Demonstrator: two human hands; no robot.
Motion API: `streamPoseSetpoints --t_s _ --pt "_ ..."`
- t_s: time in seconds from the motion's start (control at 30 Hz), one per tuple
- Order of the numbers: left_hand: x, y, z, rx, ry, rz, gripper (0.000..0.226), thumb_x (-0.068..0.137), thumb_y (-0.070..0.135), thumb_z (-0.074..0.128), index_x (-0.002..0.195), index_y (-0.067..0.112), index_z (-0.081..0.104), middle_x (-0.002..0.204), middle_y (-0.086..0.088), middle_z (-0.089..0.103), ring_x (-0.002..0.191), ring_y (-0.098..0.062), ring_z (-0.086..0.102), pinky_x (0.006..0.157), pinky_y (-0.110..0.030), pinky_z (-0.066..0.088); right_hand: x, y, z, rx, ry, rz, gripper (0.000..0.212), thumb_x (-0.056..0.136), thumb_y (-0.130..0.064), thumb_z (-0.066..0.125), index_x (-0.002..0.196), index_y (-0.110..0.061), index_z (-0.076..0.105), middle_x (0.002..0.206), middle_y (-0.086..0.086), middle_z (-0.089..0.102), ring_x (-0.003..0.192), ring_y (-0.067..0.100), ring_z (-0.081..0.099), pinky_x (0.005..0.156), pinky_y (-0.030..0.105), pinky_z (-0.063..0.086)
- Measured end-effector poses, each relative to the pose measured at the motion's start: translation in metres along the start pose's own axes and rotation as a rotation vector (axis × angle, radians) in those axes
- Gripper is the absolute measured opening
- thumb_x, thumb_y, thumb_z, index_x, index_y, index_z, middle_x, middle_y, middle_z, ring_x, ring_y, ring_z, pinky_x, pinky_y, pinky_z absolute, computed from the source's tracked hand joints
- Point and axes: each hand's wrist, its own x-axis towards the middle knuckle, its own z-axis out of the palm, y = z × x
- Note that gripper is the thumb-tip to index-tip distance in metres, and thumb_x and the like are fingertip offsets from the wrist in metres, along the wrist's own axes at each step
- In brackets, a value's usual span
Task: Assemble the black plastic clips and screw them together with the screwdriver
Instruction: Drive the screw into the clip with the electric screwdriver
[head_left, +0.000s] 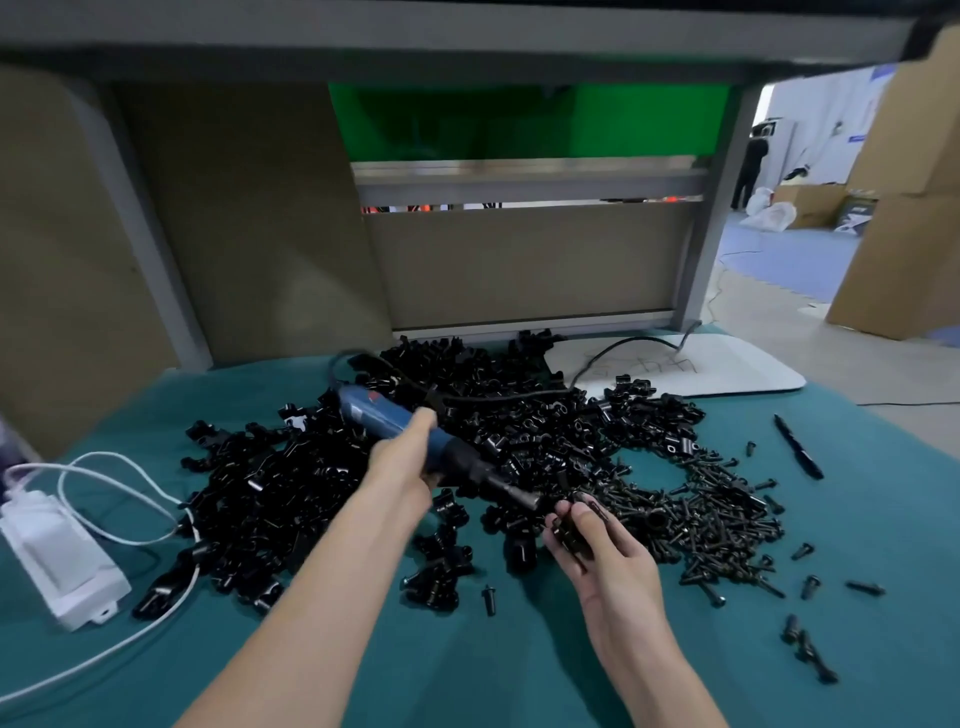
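Blue corded electric screwdriver (366, 410) slants down, tip right by the small black plastic clip (571, 538) pinched in the right hand (608, 561).

Desk (519, 665) in front of me has a teal cover. On my left a white adapter box (60, 564) lies flat, w/ a white cable (122, 465) looping beside it & running off toward the near edge. Far right, a black pen (798, 447) lies by itself on the teal. Back right: a white board (727, 371) w/ black scribbles. Behind the desk are brown panels (249, 218) & a green panel (524, 122). Right bg: stacked cardboard boxes (904, 218), a person (748, 174) standing, white bags (769, 213) on the floor.
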Motion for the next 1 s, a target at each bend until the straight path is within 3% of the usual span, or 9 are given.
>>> streamPoseSetpoints --t_s 0.07,0.13,0.27,0.43,0.53,0.63,0.73,0.87,1.0 --pt "-0.016 0.019 -0.015 -0.198 -0.207 0.039 0.028 0.087 0.002 0.061 0.113 0.006 0.053 0.088 -0.006 0.067 0.077 -0.017 0.066 0.074 -0.036 0.060 0.003 0.005 0.001 0.003 -0.013 0.013 0.016 0.080 -0.011 0.074 0.091 -0.003 0.080 0.098 0.019 0.076 0.086 0.025 0.076 0.073 0.032 0.063" --pt "-0.034 0.034 -0.026 -0.257 -0.349 0.176 0.026 0.085 0.001 0.062 0.109 0.006 0.055 0.080 -0.003 0.068 0.069 -0.015 0.067 0.073 -0.035 0.061 0.002 0.005 0.004 -0.024 -0.035 0.051 0.024 0.077 -0.010 0.076 0.099 -0.001 0.078 0.100 0.020 0.077 0.087 0.027 0.077 0.073 0.032 0.063" --pt "-0.050 0.050 -0.033 -0.384 -0.424 0.349 0.028 0.080 0.025 0.078 0.099 0.017 0.059 0.075 0.003 0.064 0.063 -0.010 0.061 0.062 -0.026 0.056 -0.003 0.010 0.013 -0.163 -0.123 0.083 0.035 0.066 -0.021 0.084 0.099 -0.010 0.081 0.107 0.021 0.077 0.096 0.030 0.076 0.078 0.033 0.062" --pt "-0.033 0.046 -0.028 -0.581 -0.360 0.313 0.014 0.089 0.021 0.074 0.080 0.019 0.065 0.069 0.006 0.062 0.058 -0.007 0.059 0.059 -0.024 0.054 -0.006 0.017 0.019 -0.318 -0.232 0.061 0.040 0.067 -0.032 0.092 0.103 -0.018 0.081 0.109 0.018 0.077 0.103 0.032 0.075 0.085 0.034 0.061" --pt "-0.018 0.033 -0.025 -0.627 -0.295 0.233 0.030 0.092 0.016 0.070 0.061 0.018 0.066 0.061 0.005 0.061 0.051 -0.009 0.060 0.056 -0.022 0.054 -0.007 0.018 0.024 -0.405 -0.231 0.038 0.040 0.067 -0.038 0.087 0.103 -0.021 0.080 0.110 0.015 0.077 0.104 0.030 0.074 0.087 0.034 0.061" --pt "-0.005 0.022 -0.029 -0.676 -0.202 0.156 0.025 0.092 0.014 0.067 0.069 0.015 0.058 0.057 0.005 0.060 0.047 -0.009 0.059 0.055 -0.023 0.054 -0.005 0.019 0.023 -0.457 -0.238 0.018 0.041 0.067 -0.041 0.087 0.104 -0.024 0.080 0.111 0.013 0.077 0.105 0.028 0.074 0.088 0.032 0.061" --pt "0.004 0.014 -0.033 -0.677 -0.135 0.124 0.023 0.092 0.014 0.067 0.072 0.015 0.055 0.056 0.005 0.059 0.045 -0.009 0.057 0.053 -0.023 0.053 -0.004 0.020 0.023 -0.506 -0.248 0.000 0.030 0.077 -0.034 0.081 0.105 -0.024 0.080 0.110 0.012 0.077 0.105 0.027 0.074 0.089 0.030 0.060" --pt "0.008 0.008 -0.033 -0.655 -0.110 0.116 0.024 0.092 0.014 0.068 0.071 0.015 0.055 0.054 0.005 0.058 0.043 -0.009 0.056 0.051 -0.022 0.052 -0.003 0.023 0.021 -0.576 -0.255 -0.018 0.031 0.079 -0.037 0.083 0.106 -0.024 0.079 0.108 0.011 0.077 0.105 0.026 0.074 0.091 0.030 0.060" --pt "0.009 0.001 -0.032 -0.610 -0.111 0.109 0.018 0.088 0.015 0.072 0.078 0.015 0.057 0.063 0.005 0.059 0.051 -0.008 0.056 0.057 -0.026 0.054 -0.002 0.025 0.018 -0.609 -0.272 -0.044 0.037 0.078 -0.043 0.082 0.110 -0.024 0.078 0.108 0.010 0.077 0.105 0.025 0.074 0.091 0.029 0.059"
